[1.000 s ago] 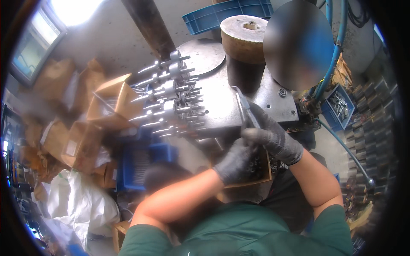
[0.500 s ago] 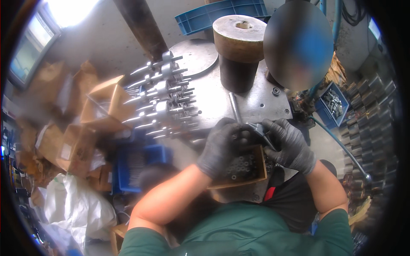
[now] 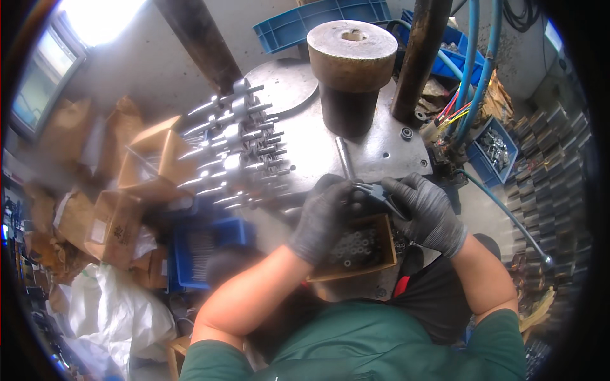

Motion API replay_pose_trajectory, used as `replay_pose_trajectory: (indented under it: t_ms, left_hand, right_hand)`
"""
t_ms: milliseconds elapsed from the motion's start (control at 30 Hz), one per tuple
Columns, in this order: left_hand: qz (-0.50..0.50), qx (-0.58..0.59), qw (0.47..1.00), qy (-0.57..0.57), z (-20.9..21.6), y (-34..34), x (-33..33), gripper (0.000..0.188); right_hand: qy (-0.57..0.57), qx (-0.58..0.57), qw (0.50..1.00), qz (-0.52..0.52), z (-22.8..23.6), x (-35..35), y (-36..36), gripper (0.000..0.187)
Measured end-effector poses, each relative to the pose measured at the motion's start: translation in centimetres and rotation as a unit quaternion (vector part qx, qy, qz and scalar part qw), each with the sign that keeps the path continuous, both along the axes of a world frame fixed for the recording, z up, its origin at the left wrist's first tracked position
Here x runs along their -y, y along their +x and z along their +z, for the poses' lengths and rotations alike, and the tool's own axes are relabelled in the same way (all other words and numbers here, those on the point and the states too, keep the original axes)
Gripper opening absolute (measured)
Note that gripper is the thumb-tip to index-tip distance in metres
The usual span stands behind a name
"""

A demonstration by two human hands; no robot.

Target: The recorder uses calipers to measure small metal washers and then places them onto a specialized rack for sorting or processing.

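A grey tool (image 3: 380,193) is clamped in the right hand (image 3: 431,213) near the front edge of the worktop (image 3: 310,143). The left hand (image 3: 322,219) is curled beside it, at a metal rod (image 3: 344,157); whether the rod is grasped cannot be told.

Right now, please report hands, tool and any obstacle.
Right hand holding gray metal tool. Left hand beside its tip, grip unclear. Metal rod ahead, upright cylinder beyond.
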State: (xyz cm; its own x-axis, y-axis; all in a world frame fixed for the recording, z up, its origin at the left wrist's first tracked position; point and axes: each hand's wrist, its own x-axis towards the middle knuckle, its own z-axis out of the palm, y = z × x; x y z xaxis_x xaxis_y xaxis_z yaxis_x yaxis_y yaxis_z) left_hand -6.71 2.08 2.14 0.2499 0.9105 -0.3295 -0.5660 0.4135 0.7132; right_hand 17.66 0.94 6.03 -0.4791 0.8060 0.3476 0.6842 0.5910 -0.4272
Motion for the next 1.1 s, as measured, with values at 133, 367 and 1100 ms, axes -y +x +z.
replay_pose_trajectory:
  t_ms: [133,367,1100]
  left_hand:
    - [0.0,0.024,1.0,-0.019,0.2,0.0,0.1,0.011]
    - [0.014,0.008,1.0,-0.001,0.3,0.0,0.2,0.01]
    - [-0.243,-0.3,0.911,0.145,-13.3,5.2,4.9,0.038]
  right_hand:
    - [0.001,0.016,1.0,-0.006,0.1,0.0,-0.2,0.067]
    - [-0.012,0.05,0.999,-0.018,-0.7,-0.4,-0.2,0.064]
    - [-0.457,-0.323,0.822,0.106,-1.6,-5.0,-12.0,0.076]
